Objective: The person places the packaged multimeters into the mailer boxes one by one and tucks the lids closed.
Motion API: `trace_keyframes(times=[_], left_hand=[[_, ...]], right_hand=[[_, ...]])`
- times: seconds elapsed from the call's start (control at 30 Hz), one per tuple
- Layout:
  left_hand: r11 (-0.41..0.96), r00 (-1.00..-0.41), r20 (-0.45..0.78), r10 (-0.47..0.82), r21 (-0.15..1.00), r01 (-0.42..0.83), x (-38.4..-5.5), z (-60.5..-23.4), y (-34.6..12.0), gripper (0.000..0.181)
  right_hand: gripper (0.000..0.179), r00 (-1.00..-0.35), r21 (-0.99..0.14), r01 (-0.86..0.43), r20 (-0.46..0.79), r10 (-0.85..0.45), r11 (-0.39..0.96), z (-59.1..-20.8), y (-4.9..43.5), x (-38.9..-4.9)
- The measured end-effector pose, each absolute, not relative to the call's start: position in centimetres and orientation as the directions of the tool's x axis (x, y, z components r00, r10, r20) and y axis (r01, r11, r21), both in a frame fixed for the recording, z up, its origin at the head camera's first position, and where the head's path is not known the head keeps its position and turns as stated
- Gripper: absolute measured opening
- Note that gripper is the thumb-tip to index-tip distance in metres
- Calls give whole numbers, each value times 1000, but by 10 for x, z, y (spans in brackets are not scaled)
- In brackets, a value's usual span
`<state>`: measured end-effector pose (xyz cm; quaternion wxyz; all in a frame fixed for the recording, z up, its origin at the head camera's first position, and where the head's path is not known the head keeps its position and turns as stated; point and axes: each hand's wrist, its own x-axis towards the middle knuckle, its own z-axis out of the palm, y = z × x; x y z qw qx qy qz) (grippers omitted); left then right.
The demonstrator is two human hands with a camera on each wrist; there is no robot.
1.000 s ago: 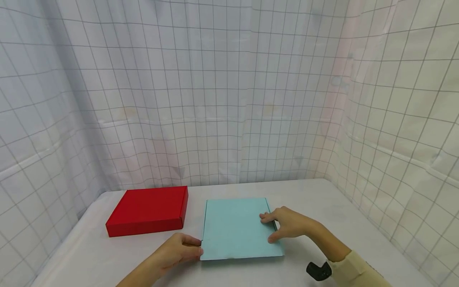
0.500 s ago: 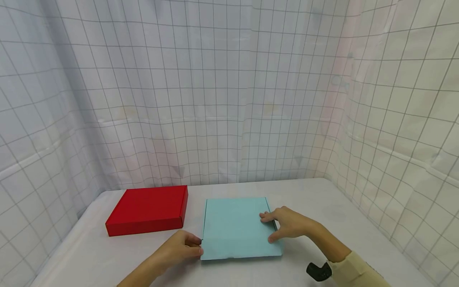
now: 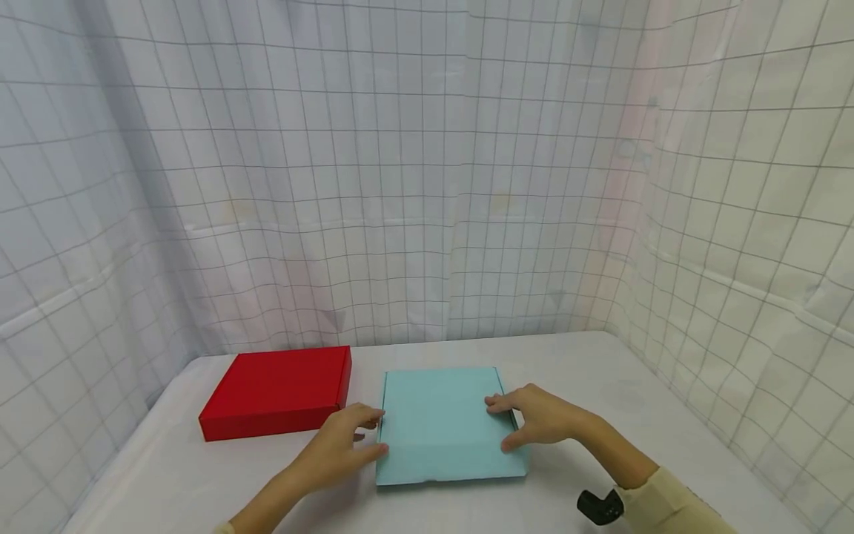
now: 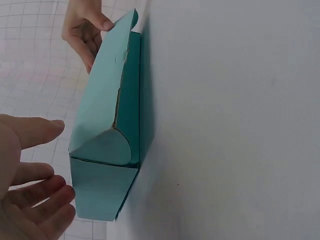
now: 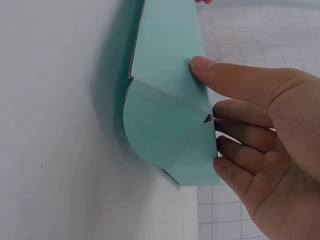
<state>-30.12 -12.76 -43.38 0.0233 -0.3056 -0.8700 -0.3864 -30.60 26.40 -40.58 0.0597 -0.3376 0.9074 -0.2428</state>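
A light blue cardboard box lies on the white table. Its lid is down, but the front flap slants out from the front wall, and a rounded side tab shows at the left corner. Another rounded tab sticks out at the right corner. My left hand is beside the left edge, thumb and fingers spread; its thumb is apart from the lid in the left wrist view. At the right edge, my right hand holds the box, thumb on the lid and bent fingers against the side.
A red box of similar shape lies at the back left, close to my left hand. White grid-patterned curtains surround the table at the back and sides. A black object sits by my right sleeve.
My left hand has let go of the front left corner, moved back along the left edge and spread its fingers. My right hand and the box have barely moved.
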Motion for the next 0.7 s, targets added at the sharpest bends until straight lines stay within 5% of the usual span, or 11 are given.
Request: trace_keyframes(times=[0.27,0.7], left_hand=[[527,-684,345,642,449,721,-310,-432,-119,52],[526,-661,277,697,429,734,-310,-432,-116,43]], right_hand=[[59,-748,-481,-613,97,-656,627,-406,268,-304],[55,-780,-519,-582,137,-611,626,-411,284,-294]])
